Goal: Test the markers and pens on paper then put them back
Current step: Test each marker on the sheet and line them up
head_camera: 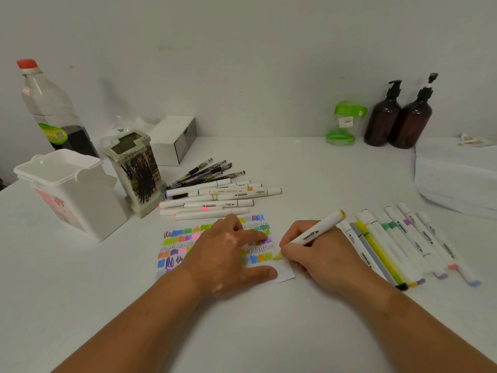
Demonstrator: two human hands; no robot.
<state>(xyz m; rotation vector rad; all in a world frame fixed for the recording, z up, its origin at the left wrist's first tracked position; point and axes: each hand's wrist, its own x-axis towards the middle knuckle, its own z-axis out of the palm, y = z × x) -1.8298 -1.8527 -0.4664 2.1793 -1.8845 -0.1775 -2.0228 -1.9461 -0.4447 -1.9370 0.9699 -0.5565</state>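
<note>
A small sheet of paper [282, 273] covered in coloured scribbles lies in the middle of the white table. My left hand [228, 254] presses flat on it with fingers spread. My right hand [317, 257] grips a white marker [318, 228] with a yellow cap end, its yellow tip touching the paper's right side. A pile of white markers [215, 200] and black pens [207, 170] lies behind the paper. Another row of markers [403, 243] lies to the right of my right hand.
A white lidded tub [72, 192] and a tall patterned holder [137, 170] stand at the left, with a bottle [51, 109] and a white box [174, 138] behind. A green jar [345, 122] and two brown pump bottles [398, 119] stand far right; stacked white paper [457, 179] lies at the right edge.
</note>
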